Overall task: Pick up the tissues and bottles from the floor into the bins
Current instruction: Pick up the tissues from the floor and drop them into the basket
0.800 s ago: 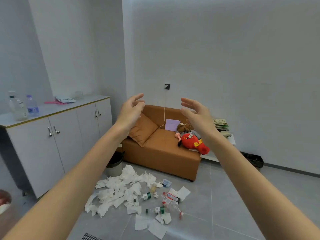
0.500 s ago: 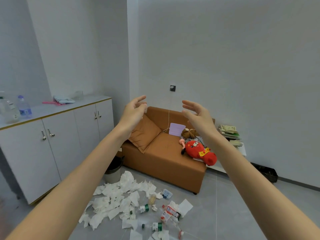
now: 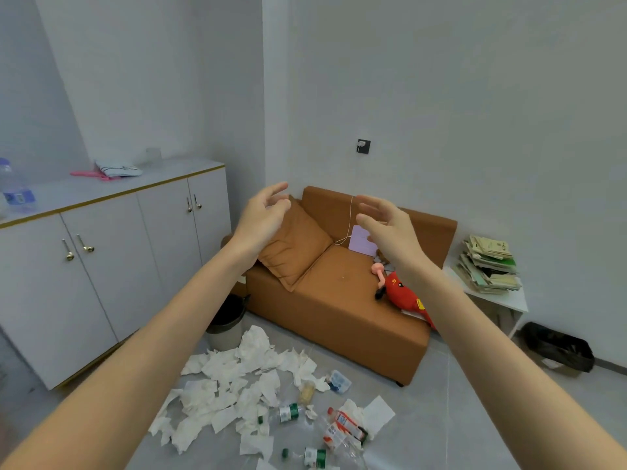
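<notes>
Left hand [image 3: 263, 218] raised mid-frame, fingers loosely spread and slightly curved, holding nothing. Right hand [image 3: 390, 228] same height just right of centre, also released, fingers relaxed, nothing in it. Palms roughly face each other, hands apart, both bare forearms run in from the bottom corners.

Tissues [image 3: 234, 385]: big crumpled white pile on the grey floor, lower centre of frame, below the left hand. Bottles lie at the pile's right edge and lower: green-label bottle [image 3: 288, 412] on its side, red-label bottle [image 3: 342, 425] just right of it with a tissue against it, second green-label bottle [image 3: 314, 456] at the bottom edge.

Grey bin [image 3: 225, 325] with black liner stands at the top of the pile, between cabinet [image 3: 101, 266] and orange sofa [image 3: 339, 300]. Black-bagged bin [image 3: 558, 347] on the floor at right, by the wall.

Sofa carries a cushion [image 3: 295, 245] and a red plush toy [image 3: 405, 295]. Cabinet worktop [image 3: 112, 188], left of frame, has a water bottle [image 3: 15, 191] at the far left edge. Paper stack [image 3: 488, 266] on a white side table [image 3: 509, 300] right of the sofa.
</notes>
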